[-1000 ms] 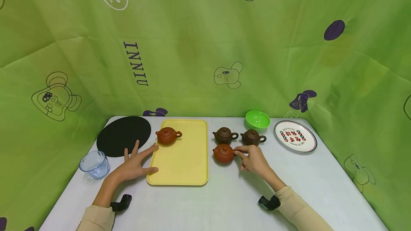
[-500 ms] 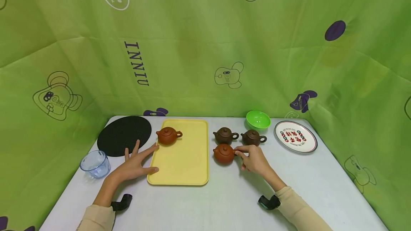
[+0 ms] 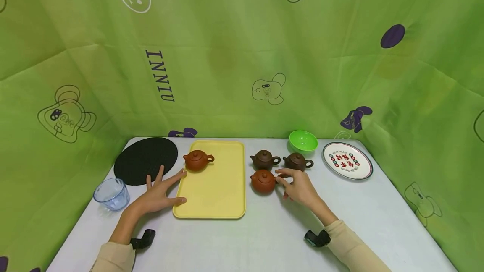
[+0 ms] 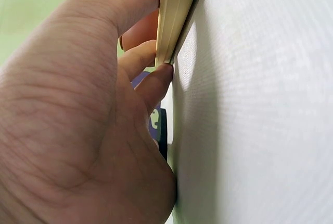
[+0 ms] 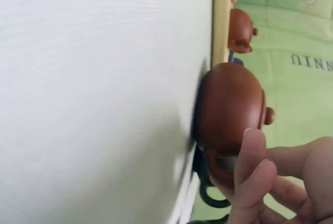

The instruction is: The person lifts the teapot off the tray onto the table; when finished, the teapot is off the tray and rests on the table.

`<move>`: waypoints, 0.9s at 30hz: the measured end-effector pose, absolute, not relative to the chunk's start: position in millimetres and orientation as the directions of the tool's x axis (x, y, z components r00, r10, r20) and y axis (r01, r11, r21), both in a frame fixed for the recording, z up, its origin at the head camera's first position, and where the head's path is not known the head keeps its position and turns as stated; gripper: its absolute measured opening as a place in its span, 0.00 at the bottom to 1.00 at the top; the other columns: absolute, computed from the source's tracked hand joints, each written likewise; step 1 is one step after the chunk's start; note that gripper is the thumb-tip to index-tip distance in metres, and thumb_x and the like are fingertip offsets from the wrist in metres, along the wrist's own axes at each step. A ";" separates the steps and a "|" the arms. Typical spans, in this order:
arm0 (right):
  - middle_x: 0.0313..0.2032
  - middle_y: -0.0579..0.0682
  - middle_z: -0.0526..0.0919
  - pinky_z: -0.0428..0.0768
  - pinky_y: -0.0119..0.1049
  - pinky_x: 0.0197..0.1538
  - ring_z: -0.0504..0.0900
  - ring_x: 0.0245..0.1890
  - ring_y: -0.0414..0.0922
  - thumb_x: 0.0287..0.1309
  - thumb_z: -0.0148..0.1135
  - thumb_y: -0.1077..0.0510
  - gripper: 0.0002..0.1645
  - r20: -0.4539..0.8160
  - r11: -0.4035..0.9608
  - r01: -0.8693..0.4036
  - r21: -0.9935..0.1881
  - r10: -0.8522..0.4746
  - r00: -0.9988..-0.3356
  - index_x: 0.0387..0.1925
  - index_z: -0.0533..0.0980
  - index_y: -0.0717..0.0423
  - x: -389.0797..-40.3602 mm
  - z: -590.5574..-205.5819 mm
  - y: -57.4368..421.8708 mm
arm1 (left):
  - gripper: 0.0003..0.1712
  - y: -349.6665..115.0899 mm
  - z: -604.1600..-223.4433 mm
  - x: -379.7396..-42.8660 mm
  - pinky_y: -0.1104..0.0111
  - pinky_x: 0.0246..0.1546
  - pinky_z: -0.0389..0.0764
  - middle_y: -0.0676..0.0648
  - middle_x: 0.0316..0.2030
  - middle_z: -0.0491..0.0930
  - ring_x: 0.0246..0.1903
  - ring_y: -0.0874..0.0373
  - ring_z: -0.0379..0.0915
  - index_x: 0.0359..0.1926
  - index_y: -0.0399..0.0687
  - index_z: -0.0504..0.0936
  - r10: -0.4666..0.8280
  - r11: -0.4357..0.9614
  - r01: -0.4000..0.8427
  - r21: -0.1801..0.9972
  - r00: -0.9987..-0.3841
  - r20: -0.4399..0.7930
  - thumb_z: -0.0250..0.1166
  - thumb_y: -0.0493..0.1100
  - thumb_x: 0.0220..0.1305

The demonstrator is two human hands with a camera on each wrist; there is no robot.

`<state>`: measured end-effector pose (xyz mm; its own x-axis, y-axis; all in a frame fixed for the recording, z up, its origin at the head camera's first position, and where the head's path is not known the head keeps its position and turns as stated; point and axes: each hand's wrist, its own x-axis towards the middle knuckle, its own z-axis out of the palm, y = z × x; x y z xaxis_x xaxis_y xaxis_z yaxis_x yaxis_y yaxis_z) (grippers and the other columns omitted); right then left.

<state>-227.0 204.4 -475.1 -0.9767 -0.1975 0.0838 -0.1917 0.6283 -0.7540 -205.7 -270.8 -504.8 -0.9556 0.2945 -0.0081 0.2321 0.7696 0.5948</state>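
Note:
A reddish-brown teapot stands on the white table, its handle turned towards my right hand. The right thumb and index finger are parted around that handle in the head view; in the right wrist view the fingertips overlap the handle and the pot's side. My left hand is spread at the left edge of a yellow tray, fingers and thumb against its rim. Another reddish-brown teapot sits at the tray's upper left. Behind the right-hand pot stand two dark brown teapots, one left of the other.
A black round mat lies at the back left, a clear blue glass bowl in front of it. A green bowl and a white patterned plate are at the back right. Green cloth hangs around the table.
My right index finger has lifted slightly and parted from the thumb at the teapot's handle, which they pinched before. The teapots, the tray and my left hand have stayed put.

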 end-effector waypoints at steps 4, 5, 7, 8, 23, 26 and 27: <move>0.51 0.61 0.91 0.77 0.35 0.15 0.85 0.14 0.48 0.71 0.67 0.59 0.20 0.108 0.595 -0.192 -0.780 -0.175 -0.979 0.62 0.83 0.57 -228.1 -468.5 203.6 | 0.51 -271.4 -506.0 -205.9 0.22 0.69 0.15 0.32 0.80 0.61 0.82 0.21 0.19 0.80 0.55 0.68 0.291 0.769 0.226 0.598 -0.957 -0.014 0.76 0.63 0.59; 0.51 0.61 0.91 0.77 0.35 0.15 0.86 0.14 0.50 0.71 0.67 0.59 0.20 0.119 0.588 -0.200 -0.784 -0.174 -0.978 0.61 0.83 0.57 -228.7 -466.9 203.2 | 0.51 -271.4 -506.3 -206.0 0.22 0.69 0.15 0.33 0.80 0.61 0.82 0.22 0.18 0.80 0.55 0.68 0.290 0.770 0.223 0.598 -0.957 -0.016 0.75 0.63 0.59; 0.51 0.61 0.91 0.76 0.35 0.15 0.86 0.15 0.54 0.71 0.67 0.59 0.19 0.140 0.569 -0.216 -0.793 -0.175 -0.975 0.61 0.83 0.57 -229.7 -462.8 200.6 | 0.51 -271.5 -506.7 -206.1 0.22 0.69 0.15 0.32 0.81 0.60 0.82 0.22 0.18 0.80 0.55 0.68 0.289 0.768 0.222 0.600 -0.957 -0.016 0.76 0.63 0.59; 0.51 0.61 0.91 0.76 0.35 0.15 0.86 0.16 0.56 0.71 0.67 0.59 0.19 0.149 0.562 -0.226 -0.796 -0.179 -0.972 0.60 0.83 0.57 -230.5 -461.1 198.9 | 0.51 -271.6 -507.0 -206.2 0.22 0.69 0.15 0.32 0.81 0.60 0.82 0.22 0.18 0.80 0.55 0.68 0.289 0.768 0.221 0.601 -0.957 -0.017 0.75 0.63 0.59; 0.39 0.59 0.91 0.76 0.32 0.18 0.84 0.15 0.45 0.72 0.68 0.56 0.19 0.180 0.491 -0.284 -0.823 -0.248 -0.952 0.61 0.83 0.54 -233.8 -442.1 150.3 | 0.51 -269.5 -504.7 -205.0 0.21 0.69 0.16 0.33 0.81 0.61 0.82 0.21 0.20 0.79 0.55 0.68 0.283 0.774 0.213 0.596 -0.959 -0.024 0.76 0.62 0.59; 0.38 0.58 0.91 0.78 0.32 0.18 0.83 0.14 0.41 0.72 0.67 0.57 0.18 0.186 0.470 -0.297 -0.832 -0.269 -0.945 0.60 0.84 0.53 -234.2 -439.9 136.5 | 0.51 -270.2 -505.0 -205.6 0.21 0.69 0.17 0.33 0.81 0.61 0.82 0.21 0.20 0.79 0.56 0.68 0.284 0.777 0.218 0.590 -0.959 -0.020 0.76 0.63 0.59; 0.38 0.58 0.91 0.78 0.32 0.19 0.83 0.15 0.41 0.72 0.67 0.57 0.18 0.190 0.465 -0.304 -0.831 -0.277 -0.942 0.60 0.84 0.52 -234.6 -439.4 132.1 | 0.51 -270.3 -504.9 -205.6 0.21 0.69 0.17 0.33 0.80 0.61 0.82 0.21 0.20 0.79 0.56 0.68 0.286 0.777 0.221 0.589 -0.958 -0.017 0.76 0.63 0.59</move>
